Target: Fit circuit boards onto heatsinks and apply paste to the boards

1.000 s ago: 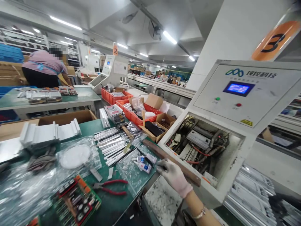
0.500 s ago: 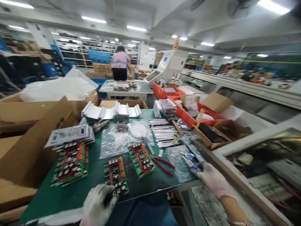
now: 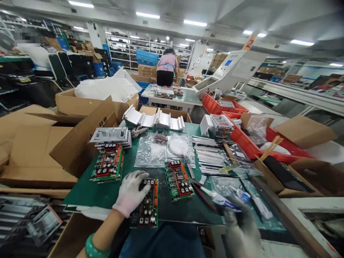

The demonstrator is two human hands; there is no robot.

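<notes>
My left hand (image 3: 132, 193), in a white glove, is at the upper left of a green circuit board (image 3: 147, 208), thumb and fingers closed on its edge. The board lies near the table's front edge. My right hand (image 3: 242, 227), gloved and blurred, grips a white and blue tube (image 3: 224, 201) whose pointed nozzle is directed left. Between the hands lies a second circuit board (image 3: 179, 180). Red-handled pliers (image 3: 204, 199) rest just right of it, partly behind the tube. Another tube (image 3: 243, 194) lies on a clear plastic bag near my right hand.
Stacked boards (image 3: 109, 165) and grey housings (image 3: 110, 135) stand at the left. White metal profiles (image 3: 169, 120) line the back; thin strips (image 3: 209, 156) lie right of centre. Cardboard boxes (image 3: 86, 139) and red crates (image 3: 271, 138) flank the table. A person (image 3: 166, 68) works at another table.
The view has turned left. My left hand has gone from the board's lower edge to its upper left. My right hand has brought the tube left, off the bag, toward the boards.
</notes>
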